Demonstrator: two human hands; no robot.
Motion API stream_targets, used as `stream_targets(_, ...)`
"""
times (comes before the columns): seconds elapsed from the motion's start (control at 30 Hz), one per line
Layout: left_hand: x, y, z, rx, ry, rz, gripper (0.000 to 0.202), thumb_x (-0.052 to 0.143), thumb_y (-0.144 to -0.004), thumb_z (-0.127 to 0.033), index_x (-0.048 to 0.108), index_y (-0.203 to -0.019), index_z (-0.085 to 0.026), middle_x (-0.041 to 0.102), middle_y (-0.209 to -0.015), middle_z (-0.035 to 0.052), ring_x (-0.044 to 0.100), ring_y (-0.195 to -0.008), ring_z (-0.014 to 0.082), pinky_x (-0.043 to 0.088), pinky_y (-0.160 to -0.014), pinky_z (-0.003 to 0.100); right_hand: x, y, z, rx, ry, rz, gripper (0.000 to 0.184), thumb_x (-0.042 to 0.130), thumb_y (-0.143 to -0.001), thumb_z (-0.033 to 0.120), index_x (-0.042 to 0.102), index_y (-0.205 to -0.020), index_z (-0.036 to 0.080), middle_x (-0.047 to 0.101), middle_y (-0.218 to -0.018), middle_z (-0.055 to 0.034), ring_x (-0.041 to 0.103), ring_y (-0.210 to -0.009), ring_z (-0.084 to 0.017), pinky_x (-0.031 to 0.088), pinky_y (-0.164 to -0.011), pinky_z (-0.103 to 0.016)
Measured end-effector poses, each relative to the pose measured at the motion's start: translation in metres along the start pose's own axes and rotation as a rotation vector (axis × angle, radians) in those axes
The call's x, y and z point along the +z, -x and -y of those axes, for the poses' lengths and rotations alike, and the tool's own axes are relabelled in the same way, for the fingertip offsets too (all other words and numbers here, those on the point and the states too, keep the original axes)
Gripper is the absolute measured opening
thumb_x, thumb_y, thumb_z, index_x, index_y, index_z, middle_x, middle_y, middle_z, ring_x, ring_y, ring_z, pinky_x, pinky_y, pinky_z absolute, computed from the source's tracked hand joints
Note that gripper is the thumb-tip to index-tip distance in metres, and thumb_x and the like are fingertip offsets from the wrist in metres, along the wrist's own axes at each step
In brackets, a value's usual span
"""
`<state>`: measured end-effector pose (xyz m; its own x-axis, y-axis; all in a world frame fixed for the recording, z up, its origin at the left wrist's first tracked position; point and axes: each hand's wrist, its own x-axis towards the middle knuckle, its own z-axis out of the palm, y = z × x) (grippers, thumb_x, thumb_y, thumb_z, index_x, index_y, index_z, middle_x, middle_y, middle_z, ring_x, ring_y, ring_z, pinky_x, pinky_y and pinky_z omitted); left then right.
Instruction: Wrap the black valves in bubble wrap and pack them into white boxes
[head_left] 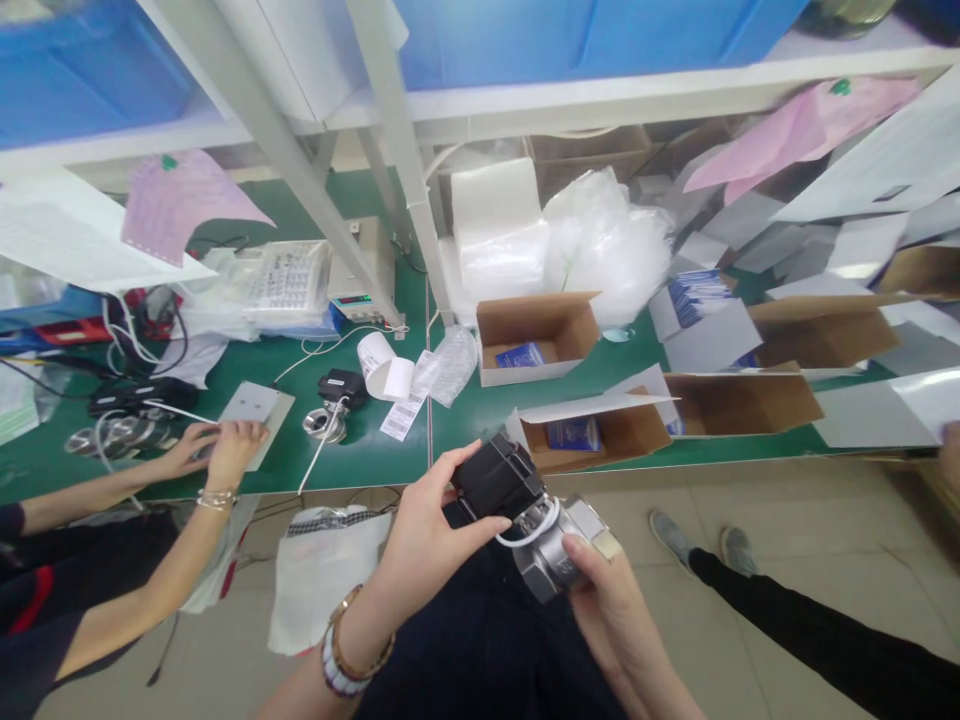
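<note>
My left hand (424, 525) grips a black box-shaped actuator (496, 478) from the left, thumb and fingers closed round it. My right hand (606, 600) holds the silver metal valve body (559, 545) fixed beneath that black part, fingers wrapped from below. A white cable loops between the black part and the metal body. I hold the assembly over my lap, just in front of the green table edge (375, 470).
Open cardboard boxes (536, 335) with blue booklets stand on the table ahead, with plastic bags (600, 240) behind. A co-worker's hands (217, 445) rest on a grey plate at left, near cables and metal parts. Another person's legs and shoes (697, 545) are at right.
</note>
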<state>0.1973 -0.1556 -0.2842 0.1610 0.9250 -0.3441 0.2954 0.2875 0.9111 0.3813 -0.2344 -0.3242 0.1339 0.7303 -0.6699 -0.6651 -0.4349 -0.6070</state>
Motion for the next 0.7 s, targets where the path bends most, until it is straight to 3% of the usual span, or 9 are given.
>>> stream_targets(0.27,-0.029,-0.013,0.003,-0.018,-0.030,0.026,0.070,0.085,-0.067,-0.017,0.062,-0.132,-0.028,0.070,-0.131,0.0049,0.068,-0.117,0.0295,0.058,-0.104,0.048,0.028,-0.012,-0.016,0.012,0.003,-0.026,0.065,0.091,-0.066,0.040,0.068,-0.124,0.022,0.078,-0.109,-0.0061,0.072,-0.100,-0.028,0.056,-0.091,-0.039)
stream_targets(0.37,-0.042,-0.016,0.010,0.033,-0.040,0.028,0.073,0.087,-0.068,-0.022,0.060,-0.137,-0.029,0.066,-0.139,0.0057,0.064,-0.125,0.0305,0.057,-0.105,0.048,0.031,-0.018,-0.024,0.010,-0.016,-0.060,0.067,0.092,-0.065,0.037,0.068,-0.126,0.021,0.078,-0.111,-0.0066,0.072,-0.103,-0.028,0.056,-0.094,-0.039)
stream_targets(0.43,-0.053,-0.024,0.020,0.084,-0.022,0.103,0.068,0.085,-0.074,-0.031,0.060,-0.137,-0.028,0.066,-0.139,0.0062,0.063,-0.126,0.0299,0.059,-0.102,0.044,0.026,-0.022,-0.033,0.054,-0.046,-0.095,0.063,0.091,-0.066,0.037,0.069,-0.122,0.021,0.079,-0.110,-0.0060,0.072,-0.106,-0.028,0.055,-0.097,-0.039)
stream_targets(0.5,-0.063,-0.041,0.037,0.128,-0.069,0.161,0.042,0.072,-0.088,-0.037,0.067,-0.128,-0.026,0.073,-0.127,0.0060,0.069,-0.116,0.0258,0.061,-0.095,0.038,0.012,-0.026,-0.045,0.148,-0.074,-0.118,0.054,0.088,-0.070,0.042,0.071,-0.118,0.022,0.079,-0.111,-0.0044,0.072,-0.108,-0.026,0.056,-0.098,-0.038)
stream_targets(0.57,-0.069,-0.070,0.063,0.148,-0.260,0.093,0.025,0.053,-0.100,-0.034,0.072,-0.112,-0.022,0.077,-0.110,0.0052,0.073,-0.102,0.0208,0.061,-0.091,0.034,-0.007,-0.029,-0.057,0.248,-0.050,-0.110,0.047,0.083,-0.074,0.050,0.073,-0.112,0.025,0.080,-0.110,-0.0038,0.074,-0.106,-0.027,0.058,-0.096,-0.040)
stream_targets(0.63,-0.070,-0.107,0.093,0.141,-0.506,-0.030,0.019,0.052,-0.100,-0.026,0.070,-0.104,-0.019,0.076,-0.106,0.0065,0.071,-0.099,0.0207,0.059,-0.093,0.035,-0.026,-0.031,-0.067,0.309,0.031,-0.067,0.045,0.082,-0.072,0.057,0.075,-0.107,0.029,0.080,-0.104,-0.0047,0.075,-0.103,-0.033,0.060,-0.094,-0.049)
stream_targets(0.7,-0.064,-0.148,0.122,0.142,-0.606,-0.039,0.010,0.062,-0.094,-0.021,0.068,-0.100,-0.017,0.073,-0.106,0.0091,0.068,-0.105,0.0253,0.055,-0.098,0.041,-0.040,-0.034,-0.072,0.329,0.108,-0.030,0.046,0.086,-0.064,0.058,0.076,-0.102,0.034,0.081,-0.095,-0.0053,0.073,-0.104,-0.040,0.059,-0.093,-0.058)
